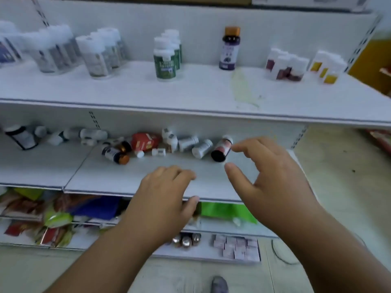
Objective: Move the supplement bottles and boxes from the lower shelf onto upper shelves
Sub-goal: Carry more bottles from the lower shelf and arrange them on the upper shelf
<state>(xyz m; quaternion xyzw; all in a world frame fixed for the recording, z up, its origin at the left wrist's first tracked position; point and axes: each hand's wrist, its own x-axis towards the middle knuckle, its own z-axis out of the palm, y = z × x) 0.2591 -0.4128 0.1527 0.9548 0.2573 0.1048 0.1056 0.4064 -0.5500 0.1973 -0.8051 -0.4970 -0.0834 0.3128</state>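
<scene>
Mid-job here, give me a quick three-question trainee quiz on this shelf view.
1. True or false: the right hand already grips a bottle.
2. Which lies nearest the right hand: A) red box B) dark bottle with the pink label C) green-label bottle?
3. Fill in: the bottles on the lower shelf mostly lie on their ____.

Key: 1 false; 2 B; 3 sides.
</scene>
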